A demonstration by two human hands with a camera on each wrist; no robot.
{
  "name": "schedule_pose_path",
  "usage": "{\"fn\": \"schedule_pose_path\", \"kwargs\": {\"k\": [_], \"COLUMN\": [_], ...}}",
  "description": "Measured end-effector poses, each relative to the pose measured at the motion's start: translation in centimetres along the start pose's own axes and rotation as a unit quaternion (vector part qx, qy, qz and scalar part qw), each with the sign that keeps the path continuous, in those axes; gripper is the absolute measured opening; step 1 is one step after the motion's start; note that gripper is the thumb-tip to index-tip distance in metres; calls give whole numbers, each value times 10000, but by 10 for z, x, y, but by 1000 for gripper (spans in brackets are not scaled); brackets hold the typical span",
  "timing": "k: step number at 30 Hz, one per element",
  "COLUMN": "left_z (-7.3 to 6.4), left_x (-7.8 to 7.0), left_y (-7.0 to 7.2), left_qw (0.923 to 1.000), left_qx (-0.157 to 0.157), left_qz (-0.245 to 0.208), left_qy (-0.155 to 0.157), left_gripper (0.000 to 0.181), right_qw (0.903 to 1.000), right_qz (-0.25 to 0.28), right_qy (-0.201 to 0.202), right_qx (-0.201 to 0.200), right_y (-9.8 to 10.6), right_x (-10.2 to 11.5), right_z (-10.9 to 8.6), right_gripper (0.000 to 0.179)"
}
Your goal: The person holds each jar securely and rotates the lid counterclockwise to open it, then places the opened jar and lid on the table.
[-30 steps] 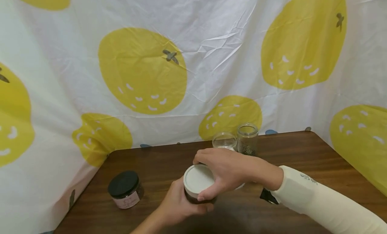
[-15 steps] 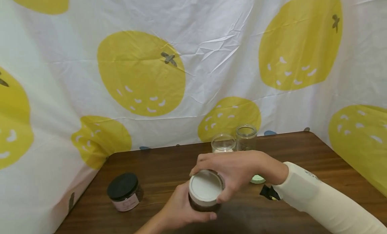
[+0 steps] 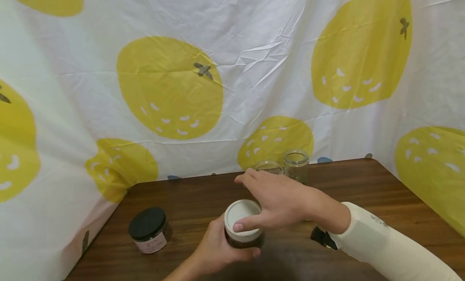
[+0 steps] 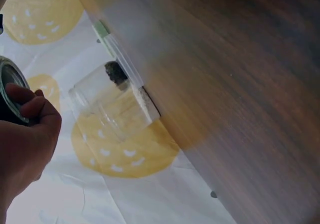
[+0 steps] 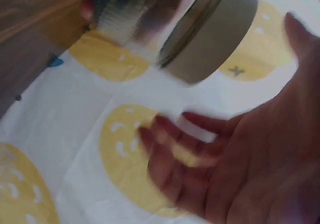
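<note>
Toward the front of the table, my left hand [image 3: 214, 246] grips a round jar [image 3: 244, 243] with dark contents. A white lid [image 3: 237, 210] sits on its top. Over the lid hovers my right hand [image 3: 279, 198], its fingers spread and its thumb crossing the lid in the head view. The right wrist view shows the right hand's loosely bent fingers [image 5: 175, 154] apart from the lid [image 5: 215, 41]. Curled fingers of the left hand [image 4: 25, 129] appear at the jar's rim in the left wrist view.
Left on the brown table [image 3: 196, 192] stands a black-lidded jar [image 3: 147, 226] with a pink label. Two open clear jars stand at the back, one with dark bits [image 4: 116, 74] and one with pale contents [image 4: 145, 104]. A lemon-print curtain [image 3: 232, 111] hangs behind.
My right hand had its fingers around the lid; now they have come off it and spread. The held jar shifted right, then slightly back left, in my left hand.
</note>
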State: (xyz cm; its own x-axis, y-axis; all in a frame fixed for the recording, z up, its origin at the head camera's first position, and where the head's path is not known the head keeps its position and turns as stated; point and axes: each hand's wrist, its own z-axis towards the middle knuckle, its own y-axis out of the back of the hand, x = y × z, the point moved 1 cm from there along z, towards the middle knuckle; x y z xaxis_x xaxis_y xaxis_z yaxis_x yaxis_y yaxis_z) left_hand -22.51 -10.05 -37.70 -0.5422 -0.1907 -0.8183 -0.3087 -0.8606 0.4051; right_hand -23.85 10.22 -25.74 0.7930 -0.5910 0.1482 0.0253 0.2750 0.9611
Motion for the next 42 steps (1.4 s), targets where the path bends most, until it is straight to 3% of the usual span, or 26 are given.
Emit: {"fn": "schedule_pose_path", "kwargs": {"k": [3,5,9,14,18,23,29,37,42], "left_z": [1,2,3,3,4,4,4,5,4], "left_x": [1,1,2,2,2,1,2,3,4], "left_y": [-1,-2,-4,-5,-5,-6,-7,-7,-6], "left_qw": [9996,9988,9961,9933,9938,9950,9953,9953,9958], "left_qx": [-263,-417,-682,-884,-870,-717,-710,-731,-697], "left_qz": [51,110,322,544,470,369,343,351,335], "left_qy": [114,253,464,504,517,582,557,521,486], "left_gripper": [72,73,72,72,74,75,78,79,75], "right_qw": [9959,9922,9856,9779,9770,9826,9912,9969,9975], "right_qz": [-385,-583,-1055,-1526,-1611,-1390,-1115,-788,-624], "right_qy": [-747,-980,-1120,-1177,-1137,-1050,-585,-34,302], "right_qx": [-333,-506,-701,-813,-813,-638,-409,-6,108], "right_y": [-4,-8,-20,-27,-27,-23,-18,-10,-5], "right_x": [11,17,26,31,29,26,23,18,16], "right_z": [1,2,5,7,8,8,5,1,0], "right_gripper": [91,87,82,77,75,71,59,81,84]}}
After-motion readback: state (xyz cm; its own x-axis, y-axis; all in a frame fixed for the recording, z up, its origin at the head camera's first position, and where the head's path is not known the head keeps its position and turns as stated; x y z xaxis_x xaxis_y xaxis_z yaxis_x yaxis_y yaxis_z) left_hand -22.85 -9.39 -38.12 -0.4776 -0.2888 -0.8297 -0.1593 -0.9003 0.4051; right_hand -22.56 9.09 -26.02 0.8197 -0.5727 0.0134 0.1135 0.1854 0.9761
